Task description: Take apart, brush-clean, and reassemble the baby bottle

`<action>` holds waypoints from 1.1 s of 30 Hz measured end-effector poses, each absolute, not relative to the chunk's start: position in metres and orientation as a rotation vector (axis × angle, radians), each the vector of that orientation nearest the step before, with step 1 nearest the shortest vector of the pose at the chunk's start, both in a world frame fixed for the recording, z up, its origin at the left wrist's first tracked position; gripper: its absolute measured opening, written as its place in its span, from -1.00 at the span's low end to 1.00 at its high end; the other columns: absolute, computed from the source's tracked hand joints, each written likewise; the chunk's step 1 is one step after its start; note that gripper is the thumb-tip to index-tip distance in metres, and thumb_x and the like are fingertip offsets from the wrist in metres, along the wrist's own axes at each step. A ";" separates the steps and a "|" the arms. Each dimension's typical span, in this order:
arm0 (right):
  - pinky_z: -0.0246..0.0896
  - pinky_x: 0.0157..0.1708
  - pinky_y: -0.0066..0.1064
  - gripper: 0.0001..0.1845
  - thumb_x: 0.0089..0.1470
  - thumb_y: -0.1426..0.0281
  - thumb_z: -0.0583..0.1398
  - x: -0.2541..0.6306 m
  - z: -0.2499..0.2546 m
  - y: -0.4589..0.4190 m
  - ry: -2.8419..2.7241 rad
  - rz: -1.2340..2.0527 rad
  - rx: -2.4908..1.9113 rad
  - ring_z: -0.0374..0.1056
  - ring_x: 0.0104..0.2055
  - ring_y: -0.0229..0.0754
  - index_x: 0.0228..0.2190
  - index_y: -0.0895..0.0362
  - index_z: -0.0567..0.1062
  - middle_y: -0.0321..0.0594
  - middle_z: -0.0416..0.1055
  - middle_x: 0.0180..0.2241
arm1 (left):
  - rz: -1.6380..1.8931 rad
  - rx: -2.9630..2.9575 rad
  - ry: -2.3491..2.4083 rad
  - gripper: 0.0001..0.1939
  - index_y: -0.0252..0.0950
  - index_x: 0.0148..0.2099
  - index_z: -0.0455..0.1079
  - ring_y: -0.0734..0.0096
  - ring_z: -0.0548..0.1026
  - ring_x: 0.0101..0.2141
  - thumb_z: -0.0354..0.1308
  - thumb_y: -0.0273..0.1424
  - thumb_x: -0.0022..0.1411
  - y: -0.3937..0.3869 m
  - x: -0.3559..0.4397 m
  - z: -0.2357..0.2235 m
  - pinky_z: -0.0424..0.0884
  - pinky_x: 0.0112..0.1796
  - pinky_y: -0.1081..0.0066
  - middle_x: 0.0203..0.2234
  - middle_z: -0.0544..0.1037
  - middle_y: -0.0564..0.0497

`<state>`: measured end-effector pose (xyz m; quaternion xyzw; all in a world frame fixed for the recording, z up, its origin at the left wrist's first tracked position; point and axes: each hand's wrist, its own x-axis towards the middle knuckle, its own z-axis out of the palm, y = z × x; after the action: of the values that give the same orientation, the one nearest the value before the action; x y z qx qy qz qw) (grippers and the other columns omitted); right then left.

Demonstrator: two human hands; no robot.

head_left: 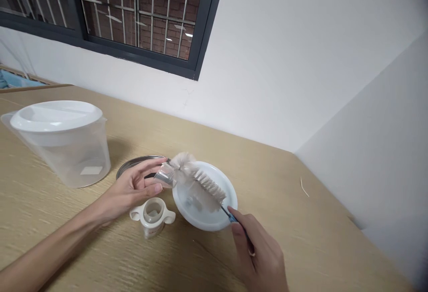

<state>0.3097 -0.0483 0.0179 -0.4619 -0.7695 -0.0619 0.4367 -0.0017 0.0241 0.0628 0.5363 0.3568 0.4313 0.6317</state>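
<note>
My left hand (pixel 135 187) pinches a small clear plastic cap (pixel 164 175) just above the wooden table (pixel 301 220). In my right hand (pixel 259 256) is the thin handle of a white bottle brush (pixel 203 183); its fluffy tip touches the cap. The brush lies across a white round bowl (pixel 187 211) that holds a little water and some small parts. A small white bottle collar with two handles (pixel 153 215) stands on the table just below my left hand.
A clear plastic pitcher with a white lid (pixel 63 142) stands at the left. A metal plate rim (pixel 133 163) shows behind my left hand. White walls meet at the table's far right corner; a barred window is above.
</note>
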 end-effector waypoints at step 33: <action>0.23 -0.49 -0.46 -0.72 0.30 0.46 0.12 0.315 0.021 -0.047 -1.873 -0.203 -1.228 0.30 -0.51 -0.30 0.01 0.17 0.48 -0.19 0.47 -0.36 | 1.222 1.296 0.871 -0.32 -0.23 0.08 0.35 0.30 0.56 -0.12 0.51 -0.48 -0.09 0.034 0.001 0.051 0.54 -0.21 0.37 -0.04 0.57 -0.12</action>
<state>0.3151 -0.0472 0.0210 -0.4924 -0.7514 -0.0813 0.4317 0.0011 0.0341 0.0507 0.5469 0.3676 0.5158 0.5475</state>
